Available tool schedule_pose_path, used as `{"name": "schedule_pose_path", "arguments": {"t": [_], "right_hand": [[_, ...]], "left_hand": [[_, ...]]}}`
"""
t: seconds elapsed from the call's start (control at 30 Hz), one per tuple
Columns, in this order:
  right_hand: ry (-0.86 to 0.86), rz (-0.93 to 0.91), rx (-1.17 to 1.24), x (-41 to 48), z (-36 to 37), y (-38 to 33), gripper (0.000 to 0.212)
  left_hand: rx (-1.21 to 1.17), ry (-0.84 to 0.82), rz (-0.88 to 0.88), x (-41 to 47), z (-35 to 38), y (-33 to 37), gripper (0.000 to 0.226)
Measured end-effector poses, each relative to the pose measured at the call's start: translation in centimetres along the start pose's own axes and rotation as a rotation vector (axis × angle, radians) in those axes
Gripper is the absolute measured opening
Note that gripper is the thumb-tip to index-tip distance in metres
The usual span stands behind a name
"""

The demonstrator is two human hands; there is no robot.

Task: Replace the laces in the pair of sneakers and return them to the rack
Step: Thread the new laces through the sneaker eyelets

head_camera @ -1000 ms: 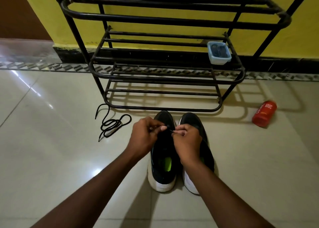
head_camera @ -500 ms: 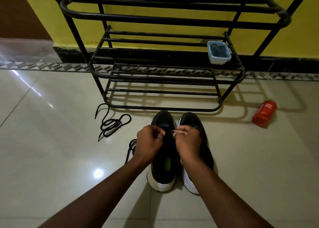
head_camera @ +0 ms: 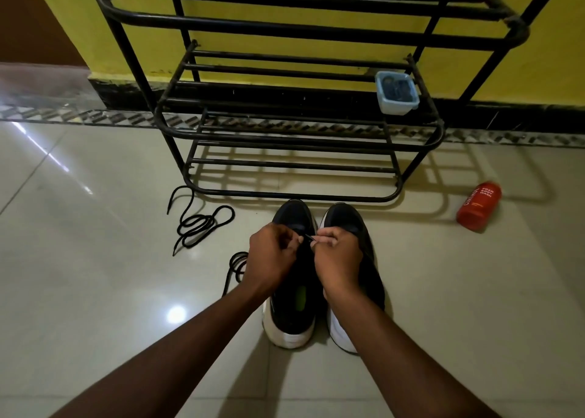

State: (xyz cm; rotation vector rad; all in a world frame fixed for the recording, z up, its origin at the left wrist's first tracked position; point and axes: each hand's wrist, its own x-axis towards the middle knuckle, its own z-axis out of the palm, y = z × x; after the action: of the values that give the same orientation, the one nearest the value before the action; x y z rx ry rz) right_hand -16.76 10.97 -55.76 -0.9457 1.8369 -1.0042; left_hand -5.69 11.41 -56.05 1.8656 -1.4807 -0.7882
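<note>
Pair of black, white-soled sneakers (head_camera: 289, 329): on the floor before the black metal-tube rack (head_camera: 297, 139), toes toward it. Our left hand (head_camera: 272, 256) and right hand (head_camera: 338, 259) pinch a thin black lace (head_camera: 308, 237) above them, presumably to thread it.

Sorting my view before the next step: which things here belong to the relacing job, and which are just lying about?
Job: left sneaker, right sneaker, held lace pinched by left hand and right hand, loose lace on the floor, rack.
Lying about: red bottle on the floor, blue tub on the rack, contents unclear.
</note>
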Motion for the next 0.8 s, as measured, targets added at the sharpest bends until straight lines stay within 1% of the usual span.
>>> {"name": "schedule_pose_path", "arguments": {"t": [0.2,0.3,0.5,0.57,0.67,0.8], "right_hand": [[0.006,0.019,-0.006,0.3,-0.1,0.0,0.031],[0.005,0.016,-0.012,0.1,-0.1,-0.2,0.029],[0.004,-0.015,-0.023,0.1,-0.1,0.1,0.025],[0.003,-0.048,-0.041,0.1,-0.2,0.0,0.019],[-0.016,-0.105,-0.108,0.6,-0.6,-0.6,0.009],[-0.106,-0.202,-0.317,2.2,-1.1,-1.6,0.016]], "left_hand": [[0.071,-0.086,0.09,0.2,-0.5,0.3,0.01],[0.131,-0.074,0.141,0.3,-0.7,0.4,0.011],[0.094,-0.063,0.156,0.8,-0.3,0.5,0.01],[0.106,-0.063,0.165,0.9,-0.3,0.4,0.01],[0.141,-0.022,0.179,0.6,-0.1,0.0,0.006],[0.131,-0.002,0.185,0.4,0.1,-0.7,0.007]]}}
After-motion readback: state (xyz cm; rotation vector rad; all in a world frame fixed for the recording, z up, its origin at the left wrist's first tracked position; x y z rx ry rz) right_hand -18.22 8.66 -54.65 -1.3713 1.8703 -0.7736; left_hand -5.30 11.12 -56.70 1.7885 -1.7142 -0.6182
